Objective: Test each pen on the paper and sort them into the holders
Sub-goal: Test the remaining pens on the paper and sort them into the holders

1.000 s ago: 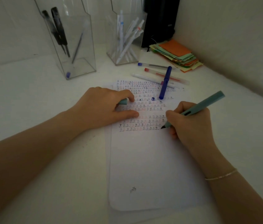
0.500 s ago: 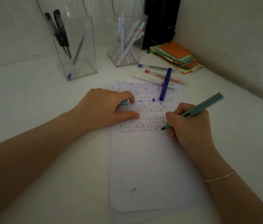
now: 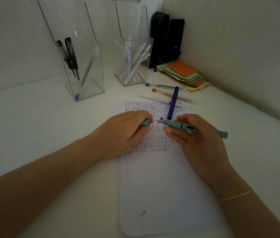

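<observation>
My right hand [image 3: 194,140] holds a teal fountain pen [image 3: 192,128] nearly level above the paper [image 3: 161,186], nib pointing left. My left hand [image 3: 127,133] grips the teal cap [image 3: 145,123], whose mouth faces the nib a short gap away. Rows of small test marks fill the paper's upper part. A dark blue pen [image 3: 172,103] lies across the sheet's top edge, with a red pen [image 3: 170,95], a white pen [image 3: 154,98] and a blue-capped clear pen [image 3: 161,86] beyond it. The left clear holder [image 3: 87,71] has dark pens; the right clear holder [image 3: 132,66] has several white pens.
A stack of orange, green and yellow paper slips [image 3: 183,74] sits in the back right corner next to two black objects [image 3: 166,38]. A wall runs along the right side. The white table [image 3: 32,126] spreads to the left of the paper.
My right hand has lifted the teal pen off the paper and turned it level, nib toward the cap. My left hand has raised the cap to meet it. The camera has tilted back.
</observation>
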